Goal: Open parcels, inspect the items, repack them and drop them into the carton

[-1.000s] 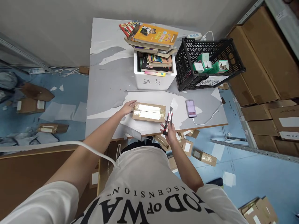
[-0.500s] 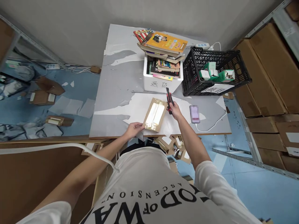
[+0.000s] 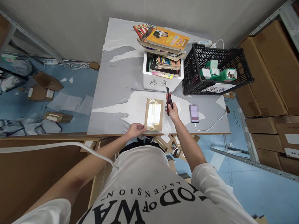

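A flat cardboard parcel (image 3: 150, 115) with a white label under clear, shiny tape lies near the front edge of the table. Fingers of my left hand (image 3: 136, 130) are closed at its lower left corner, thumb on top. In my right hand (image 3: 173, 112), just right of the parcel, is a black and red utility knife (image 3: 169, 100), pointing toward the back of the table. The knife is apart from the parcel. A phone (image 3: 194, 113) on a white charging cable lies to the right of this hand.
Behind the parcel stands a white box (image 3: 161, 82) piled with books (image 3: 167, 39). Right of it, a black plastic crate (image 3: 195, 84) holds several green-white boxes. Stacked cartons (image 3: 266, 74) line the right side. A white cable (image 3: 77, 144) crosses before my left arm.
The parcel has turned from a tilt to nearly straight with the table edge, my left hand staying at its corner. The knife in my right hand has shifted slightly.
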Motion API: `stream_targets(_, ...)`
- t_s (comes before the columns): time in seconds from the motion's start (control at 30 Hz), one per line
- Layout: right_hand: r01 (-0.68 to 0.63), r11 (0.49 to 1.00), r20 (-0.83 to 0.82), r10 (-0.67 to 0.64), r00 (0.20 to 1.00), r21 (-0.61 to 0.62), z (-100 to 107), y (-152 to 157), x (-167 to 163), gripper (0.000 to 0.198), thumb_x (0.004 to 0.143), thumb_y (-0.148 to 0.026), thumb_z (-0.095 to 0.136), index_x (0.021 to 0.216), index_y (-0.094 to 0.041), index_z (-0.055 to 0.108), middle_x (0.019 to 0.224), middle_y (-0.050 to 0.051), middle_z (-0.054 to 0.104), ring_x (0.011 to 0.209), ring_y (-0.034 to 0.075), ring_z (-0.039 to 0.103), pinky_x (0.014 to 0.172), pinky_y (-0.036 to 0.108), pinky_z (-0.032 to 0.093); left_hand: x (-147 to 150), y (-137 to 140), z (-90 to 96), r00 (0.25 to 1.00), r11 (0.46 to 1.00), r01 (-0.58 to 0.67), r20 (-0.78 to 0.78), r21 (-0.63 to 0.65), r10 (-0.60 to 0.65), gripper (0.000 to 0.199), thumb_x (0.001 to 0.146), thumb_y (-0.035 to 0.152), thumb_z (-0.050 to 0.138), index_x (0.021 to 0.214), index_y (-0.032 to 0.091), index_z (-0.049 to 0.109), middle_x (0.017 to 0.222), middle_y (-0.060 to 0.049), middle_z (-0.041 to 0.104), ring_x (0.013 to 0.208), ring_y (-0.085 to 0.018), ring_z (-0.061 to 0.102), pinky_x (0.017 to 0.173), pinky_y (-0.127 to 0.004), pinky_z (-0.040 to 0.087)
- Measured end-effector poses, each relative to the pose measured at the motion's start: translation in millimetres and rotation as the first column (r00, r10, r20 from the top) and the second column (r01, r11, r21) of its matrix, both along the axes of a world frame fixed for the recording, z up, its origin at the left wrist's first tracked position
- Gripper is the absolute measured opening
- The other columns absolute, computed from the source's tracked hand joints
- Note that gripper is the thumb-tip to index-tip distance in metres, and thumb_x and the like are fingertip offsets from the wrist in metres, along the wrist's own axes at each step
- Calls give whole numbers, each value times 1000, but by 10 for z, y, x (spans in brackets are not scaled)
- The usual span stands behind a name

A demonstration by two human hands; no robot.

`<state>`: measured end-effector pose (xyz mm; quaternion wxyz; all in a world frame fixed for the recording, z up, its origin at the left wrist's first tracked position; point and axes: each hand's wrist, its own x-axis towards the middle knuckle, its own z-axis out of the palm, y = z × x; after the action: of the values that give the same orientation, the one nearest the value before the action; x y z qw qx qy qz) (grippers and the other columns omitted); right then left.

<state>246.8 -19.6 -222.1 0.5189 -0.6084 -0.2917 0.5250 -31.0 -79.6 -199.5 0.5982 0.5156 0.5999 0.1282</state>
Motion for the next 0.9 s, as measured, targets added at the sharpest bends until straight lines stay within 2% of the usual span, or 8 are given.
stream_targets(0.1, 104, 993, -26, -106, 994, -58, 117, -493, 22, 34, 82, -49, 57, 103, -24, 51, 115, 6, 64, 74, 10, 62, 63, 25, 54, -58, 337, 60, 976, 989, 144, -173, 42, -135, 51, 56, 58, 76, 85, 16, 73, 96, -12, 73, 94, -30, 68, 88, -41, 53)
stream_targets(0.17, 164, 979, -85, -174, 981, -120, 178, -891, -37, 35, 82, -51, 57, 104, -25, 51, 116, 5, 64, 68, 10, 62, 60, 26, 54, -45, 648, 86, 960, 984, 131, -263, 124, -95, 57, 65, 60, 69, 100, 15, 71, 109, -15, 70, 103, -32, 65, 95, -44, 49)
stream_targets(0.27, 189, 955, -242, -244, 939, -229, 217, -1415, -241, 36, 81, -52, 60, 105, -26, 51, 119, 5, 64, 70, 12, 65, 59, 27, 55, 77, 1136, 66, 976, 969, 102, -209, 223, -55, 69, 75, 57, 63, 130, 17, 55, 135, -15, 55, 112, -30, 61, 101, -44, 44)
stream_targets(0.37, 171, 935, -398, -292, 870, -311, 193, -1708, -488, 46, 78, -52, 64, 116, -31, 49, 121, 4, 63, 84, 16, 68, 66, 32, 57, 267, 1505, -32, 991, 954, 128, -82, 272, -109, 71, 76, 53, 62, 137, 21, 47, 146, -12, 44, 125, -29, 52, 105, -41, 40)
stream_targets(0.5, 172, 925, -463, -323, 825, -338, 144, -1748, -715, 57, 78, -52, 64, 127, -34, 42, 113, 5, 65, 97, 20, 66, 75, 36, 57, 475, 1684, -197, 987, 963, 155, 9, 218, -161, 65, 74, 55, 62, 124, 14, 59, 132, -15, 57, 121, -29, 54, 105, -41, 40)
stream_targets(0.63, 221, 936, -386, -317, 867, -272, 136, -1657, -775, 53, 78, -54, 61, 123, -30, 45, 104, 7, 67, 96, 22, 66, 70, 35, 56, 521, 1647, -256, 995, 975, 69, 50, 209, -81, 57, 69, 52, 65, 110, 12, 64, 117, -14, 65, 107, -26, 61, 96, -38, 47)
stream_targets(0.77, 226, 944, -269, -289, 919, -241, 133, -1529, -592, 48, 80, -57, 54, 117, -28, 46, 107, 9, 65, 93, 21, 66, 70, 36, 57, 351, 1556, -172, 1000, 966, -19, 3, 258, 19, 49, 67, 50, 68, 100, 15, 67, 108, -11, 68, 96, -22, 63, 90, -36, 49)
stream_targets(0.9, 217, 968, -136, -233, 963, -122, 144, -1105, -199, 38, 82, -56, 51, 108, -28, 49, 110, 6, 64, 88, 16, 65, 76, 35, 55, 16, 1308, -37, 992, 939, -63, -85, 337, 97, 47, 64, 55, 70, 92, 16, 66, 98, -9, 70, 86, -21, 65, 83, -35, 51)
